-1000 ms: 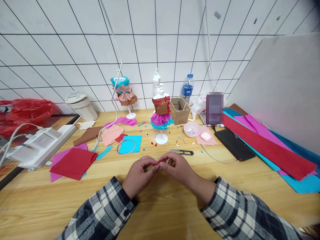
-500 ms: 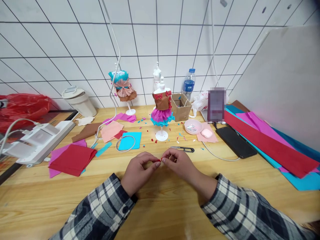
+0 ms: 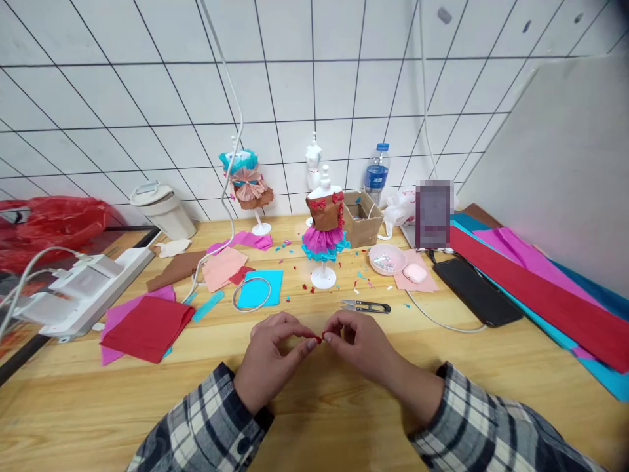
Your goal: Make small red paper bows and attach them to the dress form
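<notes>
A tiny piece of red paper (image 3: 319, 339) is pinched between my two hands, just above the tabletop. My left hand (image 3: 275, 357) holds its left side between thumb and index finger. On the other side, the thumb and fingertips of my right hand (image 3: 361, 344) close on it. Thread snips (image 3: 366, 307) lie just beyond my right hand. Behind them stands a small white dress form (image 3: 324, 223) wearing a brown top with red bows and a magenta and turquoise ruffled skirt. Tiny red scraps lie around its base.
Folded red paper (image 3: 147, 328), a turquoise square (image 3: 265, 288) and a ring (image 3: 251, 295) lie left. A pink bowl (image 3: 388, 259), a cardboard box (image 3: 362, 219) and a black power bank or phone (image 3: 476, 292) are right. A second dressed form (image 3: 248, 187) stands behind, near a white cup (image 3: 164, 210).
The view has tilted up slightly, so everything sits a little lower in the picture. Both hands still pinch the small red paper, with only slight finger movement.
</notes>
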Tool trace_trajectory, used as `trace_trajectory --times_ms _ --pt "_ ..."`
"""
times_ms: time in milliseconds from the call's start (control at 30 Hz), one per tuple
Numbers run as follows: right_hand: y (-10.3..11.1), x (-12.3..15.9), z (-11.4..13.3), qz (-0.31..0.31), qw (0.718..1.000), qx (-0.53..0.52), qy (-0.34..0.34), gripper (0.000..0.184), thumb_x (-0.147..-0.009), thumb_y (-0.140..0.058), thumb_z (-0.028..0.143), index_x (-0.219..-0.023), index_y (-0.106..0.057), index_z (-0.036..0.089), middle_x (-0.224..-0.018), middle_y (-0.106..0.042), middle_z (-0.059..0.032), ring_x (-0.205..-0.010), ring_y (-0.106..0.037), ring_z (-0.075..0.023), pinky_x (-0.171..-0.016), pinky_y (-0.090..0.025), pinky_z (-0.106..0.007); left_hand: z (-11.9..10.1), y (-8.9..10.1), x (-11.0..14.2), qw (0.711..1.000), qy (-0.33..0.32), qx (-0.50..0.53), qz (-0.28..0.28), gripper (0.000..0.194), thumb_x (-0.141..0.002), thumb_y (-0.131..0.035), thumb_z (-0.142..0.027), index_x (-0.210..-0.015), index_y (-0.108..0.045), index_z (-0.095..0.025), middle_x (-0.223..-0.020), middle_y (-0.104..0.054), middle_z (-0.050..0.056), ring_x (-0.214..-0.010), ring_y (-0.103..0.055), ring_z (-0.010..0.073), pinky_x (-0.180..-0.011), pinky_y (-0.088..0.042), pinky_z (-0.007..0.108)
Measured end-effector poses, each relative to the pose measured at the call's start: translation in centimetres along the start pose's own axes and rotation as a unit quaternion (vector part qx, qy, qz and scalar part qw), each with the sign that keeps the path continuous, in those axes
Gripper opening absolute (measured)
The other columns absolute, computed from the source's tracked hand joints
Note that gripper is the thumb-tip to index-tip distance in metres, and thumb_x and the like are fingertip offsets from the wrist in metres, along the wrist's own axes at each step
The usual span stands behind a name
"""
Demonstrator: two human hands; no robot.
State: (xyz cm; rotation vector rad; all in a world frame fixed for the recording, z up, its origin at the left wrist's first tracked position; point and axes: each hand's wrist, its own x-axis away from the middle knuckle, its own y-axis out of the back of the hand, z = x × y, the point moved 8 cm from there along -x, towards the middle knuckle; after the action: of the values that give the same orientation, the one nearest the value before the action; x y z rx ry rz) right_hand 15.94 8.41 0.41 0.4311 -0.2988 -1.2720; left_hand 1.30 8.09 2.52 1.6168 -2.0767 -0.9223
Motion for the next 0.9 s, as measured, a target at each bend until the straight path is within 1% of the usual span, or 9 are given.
trace_trajectory --times_ms 133,233,300,367,500,600,700,767,900 --pt "-0.5 0.1 -0.5 0.023 0.999 0.035 -0.006 0.01 -0.077 -0.059 0.024 -0.08 -0.067 0.02 -0.069 -0.064 0.0022 -0.056 -0.049 -0.0099 -0.052 -0.035 -0.022 0.5 -0.4 -0.1 0.999 0.005 -0.03 0.015 0.019 -0.08 -0.061 -0.037 -0.069 -0.068 -0.022 -0.078 -0.063 0.002 -0.08 -0.058 0.0187 -0.073 -0.043 0.031" --pt "0.5 -0.9 -0.6 -0.007 0.993 0.114 0.025 0.02 -0.081 -0.056 0.024 -0.097 -0.069 0.025 -0.077 -0.067 0.0014 -0.064 -0.056 -0.0124 -0.059 -0.039 -0.024 1.0 -0.6 -0.3 0.998 0.013 -0.048 0.028 0.017 -0.081 -0.059 -0.034 -0.072 -0.068 -0.023 -0.08 -0.063 0.002 -0.082 -0.057 0.0196 -0.077 -0.042 0.034" --pt "1.2 -2.0 -0.3 -0.035 0.978 0.193 0.065 0.025 -0.084 -0.053 0.023 -0.105 -0.066 0.026 -0.087 -0.067 -0.0007 -0.076 -0.06 -0.0148 -0.066 -0.041 -0.026 1.1 -0.7 -0.5 0.996 0.015 -0.082 0.037 0.015 -0.081 -0.059 -0.035 -0.074 -0.068 -0.024 -0.083 -0.063 0.003 -0.085 -0.057 0.021 -0.078 -0.039 0.037" --pt "1.0 -3.5 0.2 -0.032 0.957 0.273 0.097 0.028 -0.088 -0.048 0.025 -0.111 -0.064 0.027 -0.096 -0.066 -0.0025 -0.085 -0.061 -0.0169 -0.068 -0.041 -0.026 1.2 -0.9 -0.6 0.991 0.014 -0.121 0.049 0.015 -0.081 -0.058 -0.035 -0.076 -0.068 -0.026 -0.087 -0.063 0.003 -0.087 -0.056 0.0224 -0.079 -0.037 0.039" --pt "-0.2 -6.0 0.6 0.005 0.912 0.395 0.106 0.034 -0.093 -0.038 0.028 -0.121 -0.057 0.031 -0.096 -0.065 -0.0035 -0.081 -0.062 -0.0187 -0.06 -0.038 -0.027 1.1 -1.4 -0.5 0.984 0.005 -0.161 0.07 0.017 -0.082 -0.057 -0.038 -0.077 -0.067 -0.025 -0.089 -0.063 0.003 -0.088 -0.056 0.0232 -0.079 -0.034 0.042" --pt "-0.8 -6.9 0.6 0.02 0.894 0.439 0.089 0.033 -0.094 -0.036 0.029 -0.12 -0.056 0.031 -0.096 -0.064 -0.0047 -0.075 -0.061 -0.019 -0.057 -0.036 -0.028 1.1 -1.5 -0.5 0.985 0.002 -0.159 0.072 0.021 -0.08 -0.059 -0.043 -0.074 -0.067 -0.025 -0.086 -0.063 0.002 -0.086 -0.056 0.0226 -0.08 -0.033 0.043" --pt "-0.9 -7.0 0.4 0.02 0.892 0.447 0.07 0.03 -0.095 -0.035 0.031 -0.109 -0.061 0.027 -0.096 -0.064 -0.0062 -0.074 -0.061 -0.0182 -0.058 -0.035 -0.028 1.2 -1.2 -0.6 0.99 -0.005 -0.126 0.063 0.025 -0.08 -0.059 -0.044 -0.068 -0.066 -0.023 -0.083 -0.063 0.002 -0.082 -0.057 0.0208 -0.079 -0.035 0.04" --pt "-0.8 -6.9 0.3 0.013 0.896 0.439 0.066 0.027 -0.094 -0.037 0.031 -0.101 -0.062 0.024 -0.093 -0.064 -0.0063 -0.075 -0.061 -0.0182 -0.058 -0.034 -0.027 1.3 -0.6 -0.8 0.994 -0.017 -0.097 0.039 0.029 -0.083 -0.057 -0.043 -0.065 -0.065 -0.021 -0.078 -0.062 0.002 -0.079 -0.056 0.0194 -0.077 -0.037 0.037" --pt "-0.2 -6.8 0.2 -0.023 0.931 0.357 0.073 0.016 -0.09 -0.046 0.029 -0.092 -0.061 0.023 -0.09 -0.066 -0.0023 -0.078 -0.061 -0.0166 -0.06 -0.035 -0.026 1.6 1.1 -2.1 0.997 -0.036 -0.053 -0.045 0.028 -0.086 -0.052 -0.039 -0.069 -0.064 -0.02 -0.077 -0.063 0.003 -0.08 -0.056 0.019 -0.076 -0.04 0.035"
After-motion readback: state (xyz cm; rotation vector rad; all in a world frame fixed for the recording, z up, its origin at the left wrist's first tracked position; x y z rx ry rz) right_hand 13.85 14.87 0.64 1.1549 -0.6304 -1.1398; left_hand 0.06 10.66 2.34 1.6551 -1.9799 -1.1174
